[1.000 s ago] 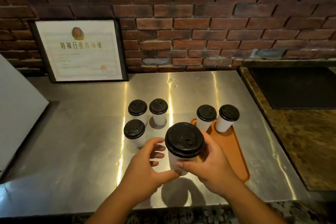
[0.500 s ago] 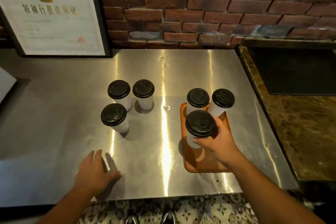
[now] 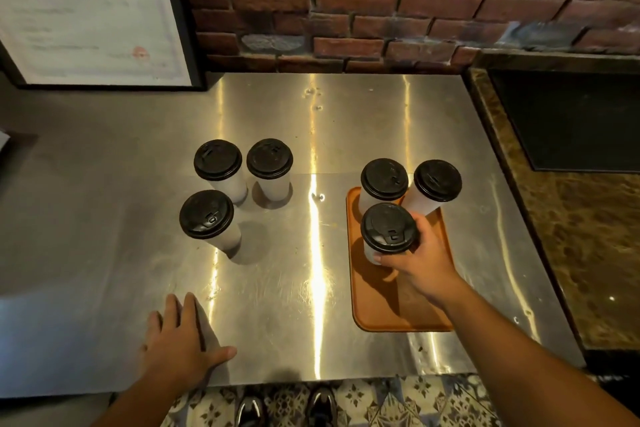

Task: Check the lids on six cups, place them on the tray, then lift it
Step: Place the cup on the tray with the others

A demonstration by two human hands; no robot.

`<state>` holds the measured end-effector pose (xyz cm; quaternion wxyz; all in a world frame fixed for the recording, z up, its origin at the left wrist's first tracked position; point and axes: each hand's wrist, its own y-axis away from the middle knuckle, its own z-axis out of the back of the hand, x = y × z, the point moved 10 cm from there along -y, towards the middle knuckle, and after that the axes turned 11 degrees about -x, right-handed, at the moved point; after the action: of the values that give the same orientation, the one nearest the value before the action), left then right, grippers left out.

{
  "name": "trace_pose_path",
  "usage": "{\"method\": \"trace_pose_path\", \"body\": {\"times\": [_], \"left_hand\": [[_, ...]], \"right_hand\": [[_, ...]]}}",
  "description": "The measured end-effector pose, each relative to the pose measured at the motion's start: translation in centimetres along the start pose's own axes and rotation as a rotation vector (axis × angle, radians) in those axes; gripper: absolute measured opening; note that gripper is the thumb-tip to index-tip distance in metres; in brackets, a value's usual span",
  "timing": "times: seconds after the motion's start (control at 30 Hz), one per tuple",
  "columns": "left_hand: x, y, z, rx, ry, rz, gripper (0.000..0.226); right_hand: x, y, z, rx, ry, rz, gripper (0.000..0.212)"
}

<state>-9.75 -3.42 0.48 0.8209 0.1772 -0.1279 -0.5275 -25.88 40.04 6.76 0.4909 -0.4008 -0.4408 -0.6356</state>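
Note:
An orange tray (image 3: 394, 312) lies on the steel counter at the right. Two white cups with black lids (image 3: 383, 179) (image 3: 437, 180) stand at its far end. My right hand (image 3: 420, 260) grips a third lidded cup (image 3: 388, 228) on the tray just in front of them. Three more lidded cups stand on the counter to the left: two at the back (image 3: 217, 160) (image 3: 269, 159) and one nearer (image 3: 206, 214). My left hand (image 3: 180, 343) rests flat on the counter near the front edge, holding nothing.
A framed certificate (image 3: 93, 14) leans against the brick wall at the back left. A dark marble counter (image 3: 588, 246) with a black mat (image 3: 568, 121) adjoins on the right. The steel counter's (image 3: 311, 121) front edge runs just above my shoes.
My right hand carried the cup from mid-counter onto the tray. My left hand let go of it and settled flat on the counter at the front left.

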Motion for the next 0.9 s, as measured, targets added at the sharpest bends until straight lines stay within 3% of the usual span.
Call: {"method": "trace_pose_path", "body": {"times": [0.4, 0.8, 0.9], "left_hand": [[0.3, -0.8, -0.4, -0.009, -0.074, -0.041, 0.162], [-0.3, -0.3, 0.0, 0.005, -0.018, -0.029, 0.149], [0.1, -0.8, 0.8, -0.039, -0.014, -0.084, 0.135]], "right_hand": [[-1.8, -0.2, 0.3, -0.013, -0.050, -0.036, 0.086], [-2.4, -0.1, 0.1, 0.066, -0.042, -0.118, 0.088], [-5.1, 1.4, 1.9, -0.066, 0.012, -0.284, 0.070]]}}
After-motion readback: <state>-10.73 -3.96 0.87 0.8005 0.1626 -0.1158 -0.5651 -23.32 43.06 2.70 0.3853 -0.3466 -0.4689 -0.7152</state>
